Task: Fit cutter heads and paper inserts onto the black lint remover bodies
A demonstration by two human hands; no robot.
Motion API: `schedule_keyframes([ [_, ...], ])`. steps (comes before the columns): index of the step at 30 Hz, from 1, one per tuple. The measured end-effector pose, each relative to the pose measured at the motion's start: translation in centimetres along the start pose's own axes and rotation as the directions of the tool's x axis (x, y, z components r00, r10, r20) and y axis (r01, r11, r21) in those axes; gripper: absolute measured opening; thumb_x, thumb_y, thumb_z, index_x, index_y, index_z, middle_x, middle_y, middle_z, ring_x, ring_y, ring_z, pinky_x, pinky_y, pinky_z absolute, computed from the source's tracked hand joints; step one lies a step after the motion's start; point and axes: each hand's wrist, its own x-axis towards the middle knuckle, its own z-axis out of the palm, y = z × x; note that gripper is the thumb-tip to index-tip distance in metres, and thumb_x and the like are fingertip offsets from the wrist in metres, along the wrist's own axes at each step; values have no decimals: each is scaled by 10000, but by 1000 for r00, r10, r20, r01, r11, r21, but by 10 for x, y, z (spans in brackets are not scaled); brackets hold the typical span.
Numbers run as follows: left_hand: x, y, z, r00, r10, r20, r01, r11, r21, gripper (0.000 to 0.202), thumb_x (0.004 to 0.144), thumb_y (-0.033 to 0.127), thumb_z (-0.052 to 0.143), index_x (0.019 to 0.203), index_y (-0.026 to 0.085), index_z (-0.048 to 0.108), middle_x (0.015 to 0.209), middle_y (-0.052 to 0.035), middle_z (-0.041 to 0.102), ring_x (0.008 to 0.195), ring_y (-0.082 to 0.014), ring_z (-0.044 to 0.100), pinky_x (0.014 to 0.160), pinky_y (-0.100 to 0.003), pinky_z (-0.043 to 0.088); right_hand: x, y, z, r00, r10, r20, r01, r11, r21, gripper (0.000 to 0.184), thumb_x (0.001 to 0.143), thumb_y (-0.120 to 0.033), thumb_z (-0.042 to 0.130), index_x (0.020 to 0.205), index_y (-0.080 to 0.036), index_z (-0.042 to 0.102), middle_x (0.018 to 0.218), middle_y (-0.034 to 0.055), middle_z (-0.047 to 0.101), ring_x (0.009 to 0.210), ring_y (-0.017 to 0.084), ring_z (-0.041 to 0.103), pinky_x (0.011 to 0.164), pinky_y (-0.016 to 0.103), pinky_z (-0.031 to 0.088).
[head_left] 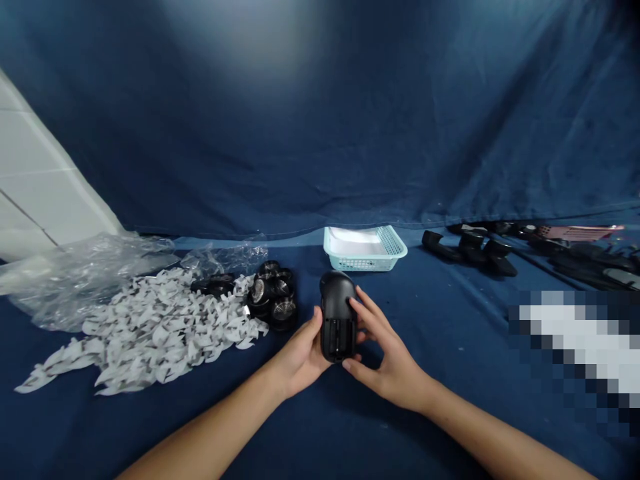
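Observation:
A black oval device (339, 300) is held upright over the cloth in the middle of the head view. Its smooth upper part is rounded, and a long open recess with a slot shows in its lower half. My left hand (307, 357) grips it from the left, thumb along its side and the other fingers hidden behind. From the right, my right hand (387, 360) holds it too, with fingertips on its right edge and the thumb at its lower end. Nearest on the left are several round black parts with metal mesh faces (273, 293).
Left of the hands lies a heap of small white-grey curved pieces (170, 327), with clear plastic bags (95, 273) behind. A light blue basket (363, 262) holding something white stands at the back. Black curved parts (473, 250) lie right. A dark blue curtain (320, 133) hangs behind.

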Motion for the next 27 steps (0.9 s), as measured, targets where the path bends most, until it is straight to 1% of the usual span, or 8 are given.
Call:
schedule_keyframes([
  [3, 0, 1, 1, 1000, -11, -19, 11, 1000, -3, 587, 960, 545, 378, 1208, 75, 628, 1174, -196, 671, 1107, -314, 621, 943, -449, 457, -1, 1, 2, 1000, 20, 7, -20, 999, 43, 855, 789, -195, 671, 1502, -343, 224, 1611, 44, 95, 1435, 327, 229, 1040, 506, 437],
  [6, 0, 2, 2, 999, -28, -38, 27, 1000, -3, 613, 968, 552, 345, 1197, 64, 636, 1131, -194, 691, 1044, -299, 655, 903, -423, 484, -1, 3, 1, 998, 65, 8, -65, 992, 112, 897, 771, -234, 723, 1502, -359, 217, 1611, 54, 109, 1367, 331, 367, 976, 469, 497],
  [10, 0, 2, 1, 998, -40, -44, 40, 999, -14, 591, 961, 554, 367, 1207, 89, 637, 1159, -171, 685, 944, -266, 693, 820, -360, 516, 1, 2, -3, 991, 131, 21, -133, 966, 223, 881, 753, -266, 761, 1483, -371, 277, 1598, 81, 167, 1062, 248, 622, 913, 444, 527],
  [12, 0, 2, 1, 998, -29, -52, 28, 999, -16, 574, 959, 549, 378, 1200, 100, 644, 1195, -166, 669, 916, -259, 700, 775, -339, 528, 3, 0, -5, 985, 173, 25, -173, 948, 268, 861, 753, -287, 762, 1476, -361, 300, 1586, 93, 206, 899, 190, 645, 881, 442, 532],
  [14, 0, 2, 2, 997, -10, -74, 9, 1000, -11, 556, 964, 535, 376, 1204, 110, 643, 1213, -167, 659, 916, -266, 699, 768, -359, 539, 4, -1, -5, 978, 206, 32, -206, 929, 307, 839, 759, -306, 754, 1474, -339, 317, 1554, 103, 281, 825, 165, 628, 850, 432, 535],
  [19, 0, 1, 3, 994, 14, -110, -13, 1000, 15, 526, 980, 496, 363, 1204, 106, 636, 1223, -183, 648, 970, -275, 678, 783, -412, 566, 6, 0, -5, 968, 247, 36, -244, 911, 331, 773, 787, -349, 723, 1464, -273, 360, 1379, 107, 514, 910, 207, 616, 866, 432, 519],
  [24, 2, 0, -1, 996, 7, -85, -6, 1000, 21, 539, 992, 492, 325, 1189, 98, 637, 1206, -176, 659, 930, -259, 692, 742, -395, 587, 6, 8, -2, 968, 250, 35, -246, 904, 350, 720, 824, -406, 681, 1458, -262, 371, 1420, 118, 489, 999, 248, 640, 877, 440, 526],
  [27, 4, -1, -2, 998, -11, -59, 12, 1000, 23, 576, 990, 512, 309, 1158, 78, 648, 1115, -172, 699, 860, -253, 713, 736, -389, 586, 6, 14, 1, 966, 255, 36, -249, 891, 379, 736, 841, -443, 657, 1469, -217, 347, 1285, 134, 605, 919, 240, 673, 815, 416, 552],
])
